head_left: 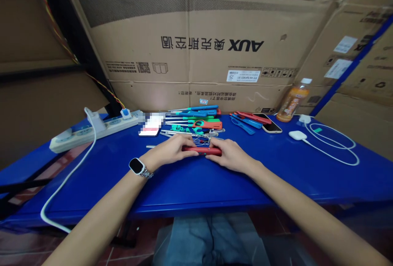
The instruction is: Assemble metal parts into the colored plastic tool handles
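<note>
Red handle (202, 150) pinched by left hand (176, 149) and right hand (229, 155); completion unclear behind fingers. Loose handles (254, 117) left unheld, two o'clock

- A long white plastic power strip (112, 127) is lying left on the flat blue table (190, 188).
- Slim multicoloured plastic-handled tools (210, 125) are lying behind the red oblong plastic piece (203, 151).
- An orange cylindrical plastic bottle (290, 104) is standing right-rear.
</note>
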### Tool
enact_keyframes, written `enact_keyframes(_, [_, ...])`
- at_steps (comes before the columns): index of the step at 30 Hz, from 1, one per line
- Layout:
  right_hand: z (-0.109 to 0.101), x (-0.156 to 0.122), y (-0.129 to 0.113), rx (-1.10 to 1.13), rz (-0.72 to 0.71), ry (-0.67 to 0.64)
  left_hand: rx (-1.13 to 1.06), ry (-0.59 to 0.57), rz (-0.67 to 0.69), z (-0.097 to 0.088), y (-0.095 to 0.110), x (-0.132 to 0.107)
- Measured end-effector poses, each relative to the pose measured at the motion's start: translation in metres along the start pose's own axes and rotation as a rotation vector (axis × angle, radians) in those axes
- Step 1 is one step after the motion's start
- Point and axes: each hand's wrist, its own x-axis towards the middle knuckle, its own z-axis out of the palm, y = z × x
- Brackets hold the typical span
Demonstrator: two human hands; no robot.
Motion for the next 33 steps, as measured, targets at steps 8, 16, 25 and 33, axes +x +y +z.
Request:
enact_keyframes(8, [-0.001,-0.002,-0.005,-0.099,-0.108,-0.003,0.147,0.109,0.072,-0.006,0.0,0.0])
enact_keyframes(16, [0.007,0.002,-0.01,0.165,0.152,0.18,0.14,0.994,-0.06,-0.001,0.011,0.005])
enact_keyframes(25, [0.022,0.011,-0.024,0.578,0.198,0.24,-1.073,0.747,-0.328,0.025,0.01,0.029])
enact_keyframes(33, [0.032,0.021,-0.041,0.469,-0.007,0.075,-1.368,0.775,-0.386,0.02,0.016,0.03])
